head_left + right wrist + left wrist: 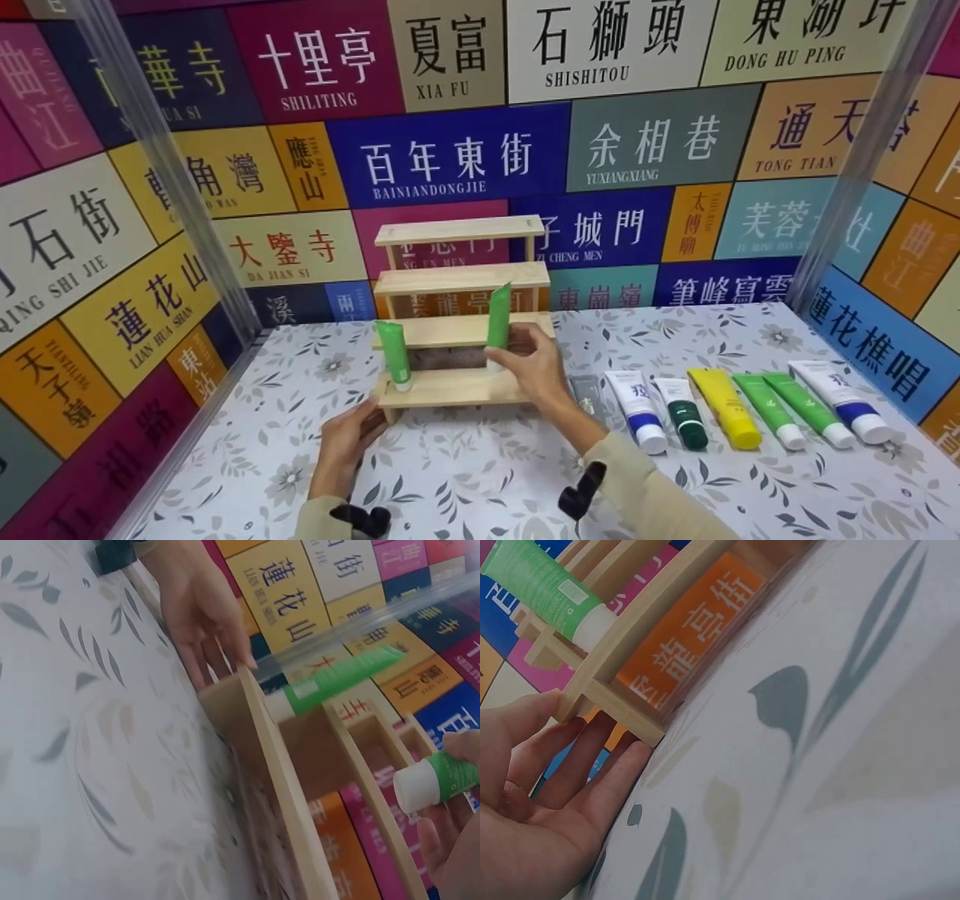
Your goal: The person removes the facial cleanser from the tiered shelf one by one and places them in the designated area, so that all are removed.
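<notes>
A stepped wooden rack (454, 390) stands on the table with open tiers rising toward the back. My left hand (346, 437) holds the left end of its lowest step, thumb at the top edge and fingers by the leg, as the left wrist view shows. On that step's left end a green tube (395, 354) stands on its white cap. Between thumb and fingers, my right hand (537, 369) pinches another green tube (499, 313) upright, cap down, at the rack's right side. In the right wrist view its white cap (416, 787) appears clear of the wood.
To the right lies a row of tubes: a white and blue one (628, 397), a white and dark green one (681, 411), a yellow one (726, 409), two green ones and another white and blue one (840, 397). A printed wall (450, 157) rises behind the flowered tablecloth (465, 480).
</notes>
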`<state>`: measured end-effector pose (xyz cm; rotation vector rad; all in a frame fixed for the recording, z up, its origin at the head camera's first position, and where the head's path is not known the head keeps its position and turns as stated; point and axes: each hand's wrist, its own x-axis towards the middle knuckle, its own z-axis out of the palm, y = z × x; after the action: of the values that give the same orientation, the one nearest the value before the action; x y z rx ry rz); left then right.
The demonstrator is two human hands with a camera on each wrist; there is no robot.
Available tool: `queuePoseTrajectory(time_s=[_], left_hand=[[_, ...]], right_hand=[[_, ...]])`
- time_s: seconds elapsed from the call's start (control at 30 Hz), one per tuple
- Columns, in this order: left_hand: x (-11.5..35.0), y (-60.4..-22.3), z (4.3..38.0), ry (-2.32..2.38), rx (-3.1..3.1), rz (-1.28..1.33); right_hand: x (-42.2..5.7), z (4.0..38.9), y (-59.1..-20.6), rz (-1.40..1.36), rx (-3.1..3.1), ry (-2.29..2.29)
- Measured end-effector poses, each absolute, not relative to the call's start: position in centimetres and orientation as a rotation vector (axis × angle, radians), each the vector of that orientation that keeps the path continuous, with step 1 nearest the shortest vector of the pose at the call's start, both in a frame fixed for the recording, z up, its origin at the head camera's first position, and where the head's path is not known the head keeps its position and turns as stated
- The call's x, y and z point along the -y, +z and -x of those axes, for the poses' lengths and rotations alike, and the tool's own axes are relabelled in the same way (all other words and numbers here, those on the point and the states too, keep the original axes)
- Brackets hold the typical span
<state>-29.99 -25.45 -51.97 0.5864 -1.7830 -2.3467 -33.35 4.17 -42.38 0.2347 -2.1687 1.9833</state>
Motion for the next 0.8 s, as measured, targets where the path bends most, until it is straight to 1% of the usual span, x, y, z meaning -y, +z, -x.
queuePoseTrajectory(time_s=[0.33, 0.53, 0.8], left_hand=[[25.3, -52.0, 30.2, -2.342, 1.794, -0.594], [25.4, -52.1, 30.0, -2.338, 1.795, -0.579], [25.3, -51.9, 29.8, -2.369, 1.760, -0.536]], right_hand=[[-10.5, 34.4, -41.2, -0.221, 2.200, 1.936], [-13.9, 35.2, -41.5, -0.194, 2.277, 1.912], [-18.1, 36.8, -42.4, -0.081, 2.271, 2.061]])
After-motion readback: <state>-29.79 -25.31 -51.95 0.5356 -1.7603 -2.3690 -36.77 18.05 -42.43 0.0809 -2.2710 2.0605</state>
